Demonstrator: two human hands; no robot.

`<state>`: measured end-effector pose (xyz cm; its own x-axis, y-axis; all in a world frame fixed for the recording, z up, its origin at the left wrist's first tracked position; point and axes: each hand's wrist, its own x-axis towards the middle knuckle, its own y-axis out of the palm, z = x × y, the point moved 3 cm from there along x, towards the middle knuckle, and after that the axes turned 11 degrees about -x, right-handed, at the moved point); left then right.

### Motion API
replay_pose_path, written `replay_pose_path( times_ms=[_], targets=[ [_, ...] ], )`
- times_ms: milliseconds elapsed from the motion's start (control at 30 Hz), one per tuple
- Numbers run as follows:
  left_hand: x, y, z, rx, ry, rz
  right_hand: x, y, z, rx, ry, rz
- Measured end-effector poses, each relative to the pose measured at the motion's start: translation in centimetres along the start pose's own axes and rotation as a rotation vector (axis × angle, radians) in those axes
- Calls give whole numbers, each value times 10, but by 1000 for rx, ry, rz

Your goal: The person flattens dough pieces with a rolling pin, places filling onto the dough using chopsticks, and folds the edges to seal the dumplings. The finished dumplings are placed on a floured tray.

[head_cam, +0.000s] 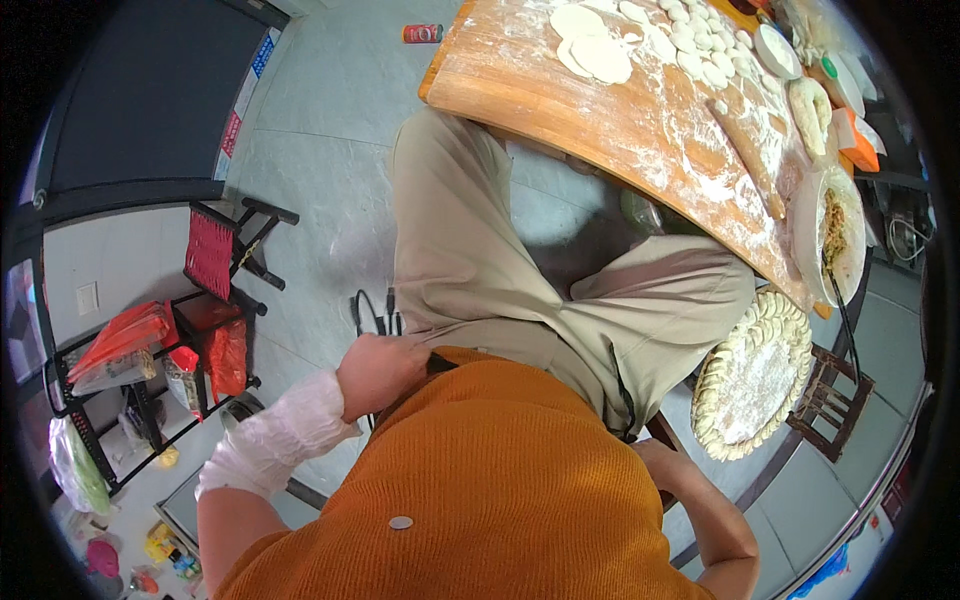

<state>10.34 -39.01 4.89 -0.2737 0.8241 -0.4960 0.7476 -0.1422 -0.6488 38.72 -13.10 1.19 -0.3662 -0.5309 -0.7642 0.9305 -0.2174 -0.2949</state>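
Note:
At my left hip, my left hand [386, 371] has its fingers curled by the waistband, with a black strap [441, 364] showing beside the fingertips. A pale cover wraps the wrist. My right hand [660, 463] is low at my right side, touching or close to a brown wooden seat part [666, 435]; my body hides some of its fingers. Before me, a floured wooden board [510, 82] carries flat dough rounds [600, 58], several small dough pieces [701, 37] and a rolling pin [746, 157]. A white bowl [806, 240] at its right corner holds chopped filling [834, 225] and dark chopsticks [841, 307].
Right of my knee, a round tray [750, 390] has shaped dumplings around its floured middle. It overlaps a small wooden stool [832, 401]. A red can [422, 34] lies on the floor. A folding stool [210, 251] and black rack [135, 397] with bags stand left.

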Motion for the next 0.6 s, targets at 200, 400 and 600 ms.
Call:
replay_pose_path(
  times_ms=[200,400,600],
  targets=[
    [29,1,-24,201,253,195,-9,-46,9,-14,90,106],
    [34,-10,-25,3,84,97,2,-79,8,0,39,-582],
    [-77,8,85,-661,-341,-1219,-5,-75,-2,62,86,-586]
  ],
)
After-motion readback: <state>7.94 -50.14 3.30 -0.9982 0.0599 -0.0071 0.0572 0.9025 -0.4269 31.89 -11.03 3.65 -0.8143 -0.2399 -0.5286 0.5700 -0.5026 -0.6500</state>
